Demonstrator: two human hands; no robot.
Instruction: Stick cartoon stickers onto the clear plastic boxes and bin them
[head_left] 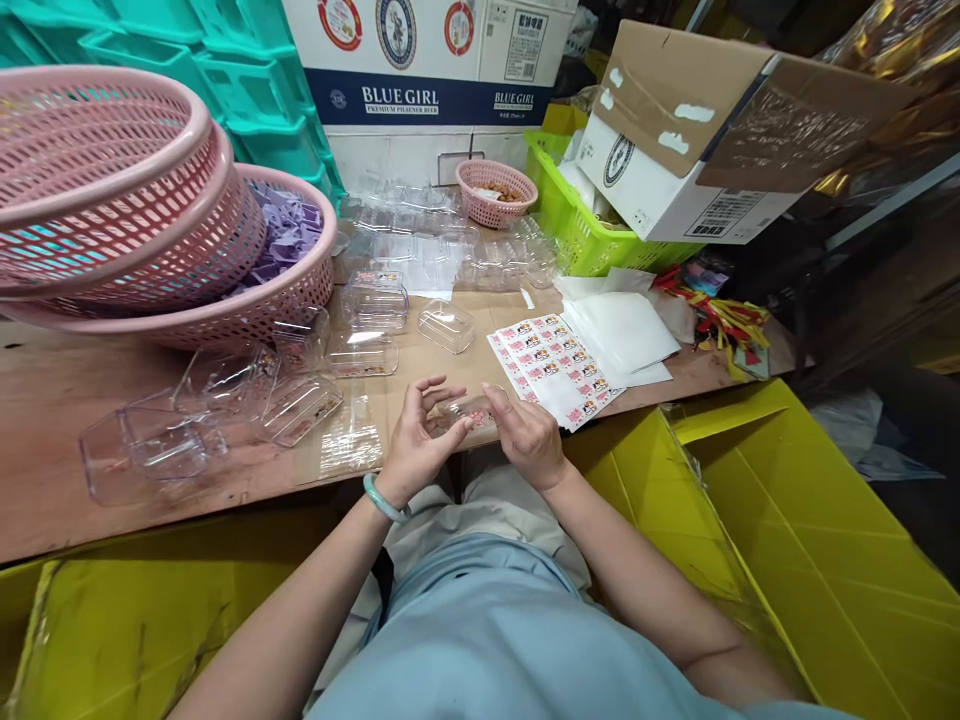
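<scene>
While two hands [471,435] pinch one clear box [471,410], three pink baskets [112,200] sit stacked

On my feed, the wearer: pale blue garment [487,640] over the lap; bare forearms, no sleeves in view; jade-green bangle [382,500] on left wrist; right wrist unadorned.

One cam, head-worn, looks fwd & steeply down over the lap at the table [60,400], close-up.
</scene>
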